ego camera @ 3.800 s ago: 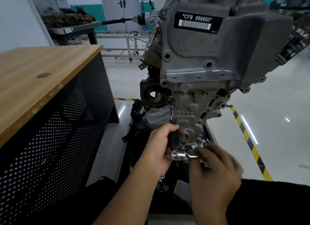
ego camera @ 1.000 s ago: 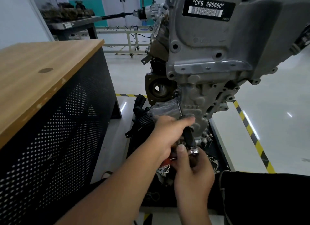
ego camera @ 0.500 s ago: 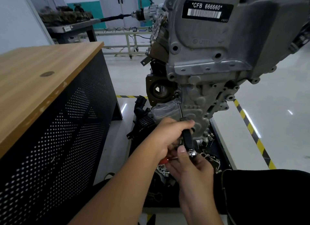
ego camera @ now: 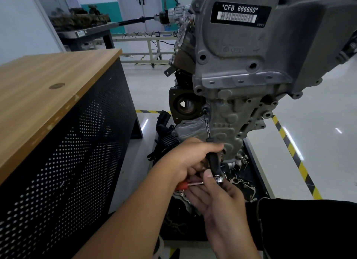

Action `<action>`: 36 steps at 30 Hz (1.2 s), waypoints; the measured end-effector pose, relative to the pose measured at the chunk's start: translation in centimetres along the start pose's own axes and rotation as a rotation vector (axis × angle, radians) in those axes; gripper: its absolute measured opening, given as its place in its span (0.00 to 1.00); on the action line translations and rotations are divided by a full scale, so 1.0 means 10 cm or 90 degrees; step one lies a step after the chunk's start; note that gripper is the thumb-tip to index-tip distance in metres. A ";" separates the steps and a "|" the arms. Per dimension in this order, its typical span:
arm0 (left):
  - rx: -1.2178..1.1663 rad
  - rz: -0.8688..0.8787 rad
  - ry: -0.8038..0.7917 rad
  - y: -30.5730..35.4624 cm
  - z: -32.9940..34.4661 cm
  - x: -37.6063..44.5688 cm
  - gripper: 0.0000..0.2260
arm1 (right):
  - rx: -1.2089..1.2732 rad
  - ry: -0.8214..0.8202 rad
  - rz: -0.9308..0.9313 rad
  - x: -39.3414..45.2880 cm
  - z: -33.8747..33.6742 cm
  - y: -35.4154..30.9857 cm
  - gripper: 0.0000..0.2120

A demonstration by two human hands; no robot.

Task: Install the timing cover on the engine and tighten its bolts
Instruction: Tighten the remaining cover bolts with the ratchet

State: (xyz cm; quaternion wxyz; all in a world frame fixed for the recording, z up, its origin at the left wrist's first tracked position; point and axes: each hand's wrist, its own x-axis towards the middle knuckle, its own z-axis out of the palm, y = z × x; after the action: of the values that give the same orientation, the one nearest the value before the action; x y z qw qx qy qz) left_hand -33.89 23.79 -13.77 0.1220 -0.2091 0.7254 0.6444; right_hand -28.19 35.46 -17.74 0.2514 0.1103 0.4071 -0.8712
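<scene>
The grey engine (ego camera: pixel 251 46) hangs upright in front of me, with the ribbed timing cover (ego camera: pixel 228 119) on its lower front. A long thin driver shaft (ego camera: pixel 207 127) runs up to a bolt (ego camera: pixel 205 110) at the cover's left edge. My left hand (ego camera: pixel 191 158) grips the shaft's black handle (ego camera: pixel 214 162). Just below, my right hand (ego camera: pixel 218 199) holds the chrome ratchet head (ego camera: pixel 219 179) at the handle's bottom end, thumb on top and fingers underneath. The ratchet's red grip (ego camera: pixel 182 185) points left under my left hand.
A wooden-topped bench (ego camera: pixel 58 84) with black perforated sides stands close on the left. Under the engine a black tray (ego camera: pixel 249 162) holds loose metal parts. Yellow-black floor tape (ego camera: pixel 293 154) runs along the right. A table with parts (ego camera: pixel 83 25) stands at the back.
The ratchet lay out to the right in my right hand 3.8 s ago; its grip now points left. Over the last second both hands have stayed on the tool.
</scene>
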 end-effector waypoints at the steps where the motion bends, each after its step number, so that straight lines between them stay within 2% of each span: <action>1: 0.005 0.004 -0.011 0.00 -0.04 0.00 0.14 | 0.027 -0.020 0.026 0.00 0.00 -0.01 0.12; 3: 0.002 0.018 0.002 -0.02 -0.07 0.01 0.14 | 0.020 -0.024 0.014 -0.01 0.01 -0.01 0.10; 4: 0.000 0.022 0.020 -0.02 -0.06 0.01 0.14 | -0.062 0.008 -0.042 -0.02 0.00 0.03 0.06; 7: 0.002 0.040 0.067 -0.04 0.01 0.00 0.16 | -0.588 0.195 -0.351 0.04 -0.12 0.11 0.04; 8: 0.009 0.048 0.074 -0.05 0.03 0.00 0.16 | -0.689 0.245 -0.417 0.04 -0.15 0.10 0.03; 9: 0.013 0.056 0.078 -0.04 0.06 0.01 0.16 | -0.716 0.264 -0.445 0.03 -0.16 0.07 0.04; 12: 0.014 0.073 0.091 -0.02 0.09 0.04 0.15 | -0.554 0.235 -0.387 0.05 -0.17 0.06 0.09; 14: 0.000 0.057 0.061 -0.01 0.06 0.06 0.16 | -0.297 0.145 -0.255 0.04 -0.09 0.04 0.10; 16: -0.055 0.031 -0.008 0.00 -0.01 0.07 0.12 | -0.016 0.029 -0.077 0.00 -0.01 -0.01 0.14; 17: -0.070 0.022 -0.029 0.01 -0.04 0.07 0.11 | 0.063 -0.013 -0.009 -0.01 0.01 -0.04 0.15; 19: -0.058 0.014 -0.032 0.01 -0.08 0.07 0.10 | 0.106 -0.045 0.045 0.00 0.02 -0.05 0.15; 20: -0.052 0.015 -0.029 0.01 -0.09 0.07 0.10 | 0.048 -0.024 0.013 0.01 0.01 -0.02 0.13; 21: -0.054 0.017 -0.023 0.00 -0.08 0.08 0.10 | -0.085 0.023 -0.059 0.03 -0.02 0.02 0.09; 24: -0.061 0.029 0.018 -0.02 -0.03 0.09 0.11 | -0.664 0.192 -0.384 0.09 -0.17 0.09 0.02; 25: -0.065 0.033 0.026 -0.02 -0.01 0.09 0.11 | -0.748 0.224 -0.441 0.10 -0.20 0.07 0.03; 26: -0.069 0.037 0.030 -0.02 0.01 0.10 0.11 | -0.752 0.232 -0.460 0.09 -0.21 0.04 0.04; 28: -0.063 0.041 0.041 -0.01 0.04 0.11 0.10 | -0.618 0.216 -0.395 0.10 -0.21 0.01 0.08; 29: -0.051 0.036 0.053 0.00 0.03 0.11 0.11 | -0.487 0.185 -0.317 0.09 -0.17 0.00 0.11; 31: -0.037 0.017 0.056 0.01 0.00 0.13 0.14 | -0.150 0.060 -0.125 0.05 -0.05 -0.01 0.09; 33: -0.045 0.006 0.003 0.03 -0.05 0.13 0.12 | 0.078 -0.032 0.037 0.01 0.03 -0.03 0.15; 34: -0.050 0.001 -0.025 0.05 -0.07 0.12 0.10 | 0.127 -0.048 0.072 0.01 0.04 -0.04 0.19; 36: -0.059 -0.009 -0.064 0.08 -0.11 0.11 0.11 | 0.107 -0.040 0.045 0.02 0.03 -0.03 0.17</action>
State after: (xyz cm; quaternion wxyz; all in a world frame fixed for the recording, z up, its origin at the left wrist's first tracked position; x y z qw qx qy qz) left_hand -35.11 22.66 -13.39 0.1531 -0.1872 0.6860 0.6863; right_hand -28.50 35.33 -17.50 0.2842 0.1177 0.3204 -0.8960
